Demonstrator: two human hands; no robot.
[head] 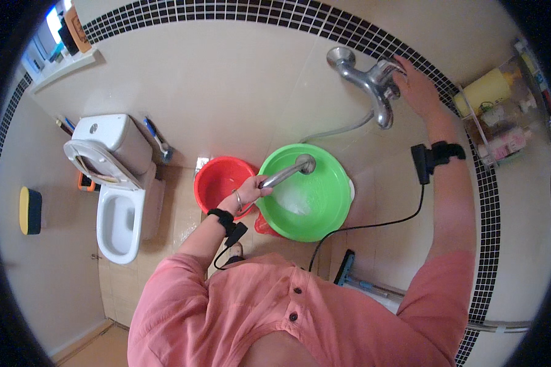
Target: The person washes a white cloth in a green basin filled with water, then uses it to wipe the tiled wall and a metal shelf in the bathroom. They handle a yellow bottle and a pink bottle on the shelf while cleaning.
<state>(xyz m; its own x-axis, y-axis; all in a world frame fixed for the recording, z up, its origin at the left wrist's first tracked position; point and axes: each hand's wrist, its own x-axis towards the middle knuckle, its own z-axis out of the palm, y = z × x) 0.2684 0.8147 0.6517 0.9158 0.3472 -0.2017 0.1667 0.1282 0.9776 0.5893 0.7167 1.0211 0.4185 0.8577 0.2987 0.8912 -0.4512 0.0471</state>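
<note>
My left hand (246,193) is closed around the handle of a chrome handheld shower head (285,173), whose round end is over the green plastic basin (344,208). Water and a whitish, foamy patch show inside that basin. Up at the right, my right hand (413,87) touches the lever of the wall-mounted chrome mixer tap (372,85), its fingers on the lever's end. A grey hose (342,132) runs down behind the green basin. Beside it on the left stands a red plastic basin (218,181), partly behind my left hand. Both wrists wear black straps with a cable.
A white toilet (121,225) with its lid raised stands at the left, a blue-handled brush (155,135) beside it. Lower right lies a floor squeegee (345,267). Bottles fill a wall shelf (480,126) at right. A black cable (376,225) crosses in front of me.
</note>
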